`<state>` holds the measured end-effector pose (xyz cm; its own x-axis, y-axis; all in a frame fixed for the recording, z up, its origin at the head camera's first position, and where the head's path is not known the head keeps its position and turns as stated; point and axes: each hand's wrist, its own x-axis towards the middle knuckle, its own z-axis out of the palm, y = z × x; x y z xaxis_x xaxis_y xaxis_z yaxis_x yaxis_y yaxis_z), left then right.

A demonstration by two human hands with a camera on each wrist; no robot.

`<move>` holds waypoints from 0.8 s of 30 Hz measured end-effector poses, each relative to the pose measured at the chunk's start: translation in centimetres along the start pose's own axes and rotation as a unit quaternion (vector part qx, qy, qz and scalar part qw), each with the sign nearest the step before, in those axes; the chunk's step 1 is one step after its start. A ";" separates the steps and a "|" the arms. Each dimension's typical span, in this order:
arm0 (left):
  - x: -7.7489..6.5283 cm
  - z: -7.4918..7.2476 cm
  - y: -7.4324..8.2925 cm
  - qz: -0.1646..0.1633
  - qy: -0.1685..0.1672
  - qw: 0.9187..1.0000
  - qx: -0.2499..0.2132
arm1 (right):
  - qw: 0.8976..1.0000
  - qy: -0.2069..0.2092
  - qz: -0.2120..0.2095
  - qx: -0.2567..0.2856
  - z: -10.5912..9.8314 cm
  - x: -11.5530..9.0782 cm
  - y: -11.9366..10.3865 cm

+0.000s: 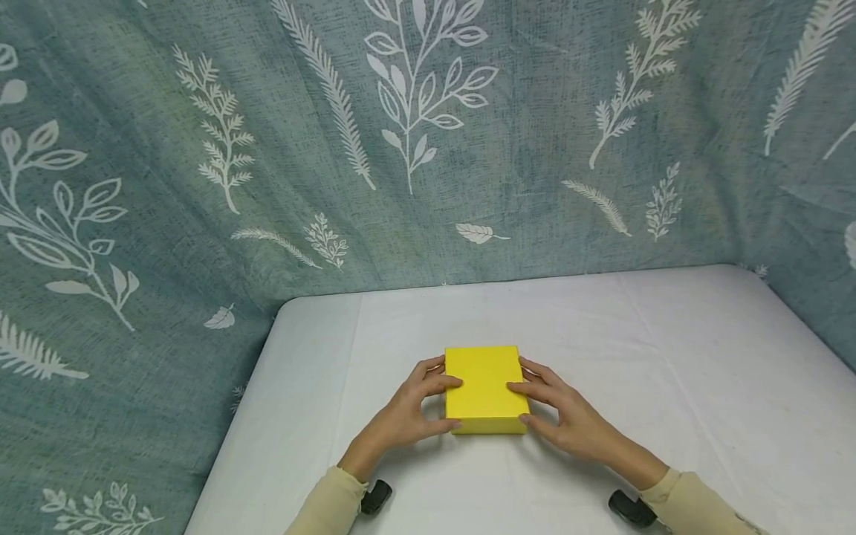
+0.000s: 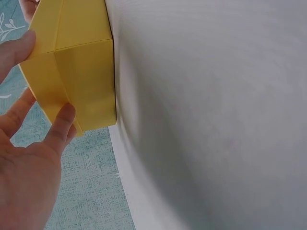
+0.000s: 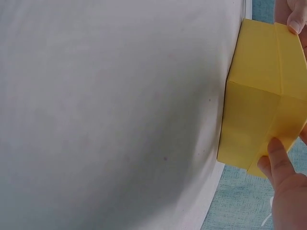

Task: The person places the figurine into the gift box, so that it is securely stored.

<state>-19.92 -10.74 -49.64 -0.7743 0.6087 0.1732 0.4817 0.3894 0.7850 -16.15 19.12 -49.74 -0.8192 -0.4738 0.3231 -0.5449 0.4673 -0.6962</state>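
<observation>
A yellow box (image 1: 484,385) with a fitted lid rests flat on the white-covered table. From its left side my left hand (image 1: 411,412) holds it, thumb at the near corner, one finger on the top and others along the side. My right hand (image 1: 571,422) grips the opposite side in much the same way. Both wrist views show a lid seam running round the walls of the box (image 2: 88,86), with fingertips on the lid part. In the right wrist view, fingers of the right hand (image 3: 290,191) press the lid's side. The box's contents are hidden.
A white cloth covers the table (image 1: 669,357), its far edge meeting a green-blue curtain (image 1: 535,148) with white leaf prints. The curtain also hangs along the left and right sides. Black straps (image 1: 631,510) sit at both wrists, below pale sleeves.
</observation>
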 end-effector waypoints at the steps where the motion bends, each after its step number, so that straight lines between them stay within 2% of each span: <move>1: 0.0 0.0 0.0 -0.001 0.000 1.000 0.000 | 1.000 0.000 0.000 0.001 0.0 0.0 0.0; 10: -0.1 0.0 0.2 -0.014 -0.004 1.000 0.025 | 0.999 0.006 0.036 -0.021 -0.3 0.1 -0.4; 15: -0.1 -0.3 0.0 -0.015 -0.002 1.000 0.022 | 0.998 0.011 0.020 -0.056 -0.1 0.4 -0.3; 24: -0.1 -0.4 0.2 -0.026 0.004 0.999 0.037 | 0.997 0.019 0.016 -0.079 -0.1 0.1 0.0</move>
<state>-19.90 -10.99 -49.23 -0.8022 0.5809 0.1383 0.4696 0.4706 0.7470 -16.27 19.15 -49.62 -0.8411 -0.4292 0.3292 -0.5375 0.5953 -0.5972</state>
